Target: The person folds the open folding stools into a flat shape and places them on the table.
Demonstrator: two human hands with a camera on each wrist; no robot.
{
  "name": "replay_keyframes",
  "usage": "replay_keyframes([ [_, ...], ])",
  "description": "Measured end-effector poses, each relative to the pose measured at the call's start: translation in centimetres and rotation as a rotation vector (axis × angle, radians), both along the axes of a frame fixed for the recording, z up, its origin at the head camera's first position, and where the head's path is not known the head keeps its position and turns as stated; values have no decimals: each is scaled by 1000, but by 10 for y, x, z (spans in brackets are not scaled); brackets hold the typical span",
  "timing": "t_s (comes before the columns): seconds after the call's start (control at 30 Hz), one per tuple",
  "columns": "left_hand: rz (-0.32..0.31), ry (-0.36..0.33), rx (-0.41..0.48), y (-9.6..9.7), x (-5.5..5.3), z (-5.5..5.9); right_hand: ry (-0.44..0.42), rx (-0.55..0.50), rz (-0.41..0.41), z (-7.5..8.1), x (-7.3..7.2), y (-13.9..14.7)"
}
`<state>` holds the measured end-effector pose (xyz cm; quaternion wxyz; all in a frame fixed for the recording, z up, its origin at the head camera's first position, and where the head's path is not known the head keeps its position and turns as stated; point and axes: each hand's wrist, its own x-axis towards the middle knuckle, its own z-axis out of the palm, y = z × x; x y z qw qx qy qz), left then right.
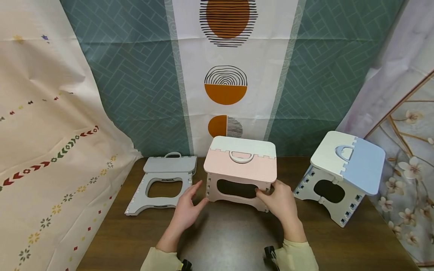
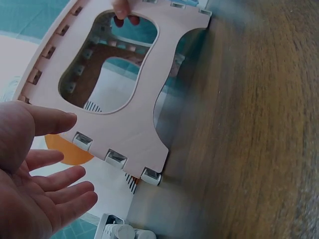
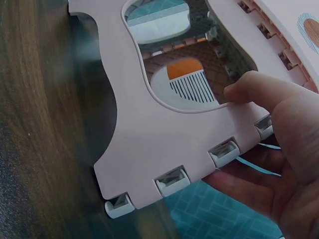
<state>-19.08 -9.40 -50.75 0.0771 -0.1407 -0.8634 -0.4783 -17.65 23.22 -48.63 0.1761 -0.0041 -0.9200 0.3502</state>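
A pink and white folding step stool (image 1: 240, 162) stands unfolded at the middle of the table, its carry handle lying on the top. My right hand (image 1: 279, 199) grips the right edge of its front leg panel (image 3: 134, 114). The right thumb (image 3: 249, 89) hooks into the oval opening, and the other fingers are behind the edge. My left hand (image 1: 186, 210) is off the stool's left side with fingers spread, holding nothing. In the left wrist view that open palm (image 2: 30, 199) faces the pink panel (image 2: 144, 109), with a gap between.
To the left, a grey folding stool (image 1: 169, 167) lies folded on the dark wooden table (image 1: 217, 237). A white and blue folding stool (image 1: 349, 162) stands unfolded and angled at the right. Patterned cloths hang behind and on both sides, including a green curtain (image 1: 135, 75).
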Motion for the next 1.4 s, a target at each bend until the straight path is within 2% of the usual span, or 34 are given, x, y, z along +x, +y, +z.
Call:
replay_keyframes([
  [0.17, -6, 17, -14, 1, -2, -2, -8, -2, 12, 2, 0, 0],
  [0.37, -3, -11, -39, 0, -1, -4, -26, -16, 27, 2, 1, -1],
  [0.63, -23, -38, -80, 0, 1, -8, -66, -129, 70, -2, 1, 0],
  [0.8, -55, -52, -72, 4, 2, -9, -94, -149, 76, -2, 1, 0],
  [0.97, -89, -76, -60, 7, 5, -8, -89, -134, 86, -1, 0, 0],
  [1.17, -125, -130, -99, 8, 7, -11, -87, -126, 82, -3, 0, 0],
  [1.4, -105, -176, -146, 12, 9, -15, -102, -146, 107, -4, 1, 3],
])
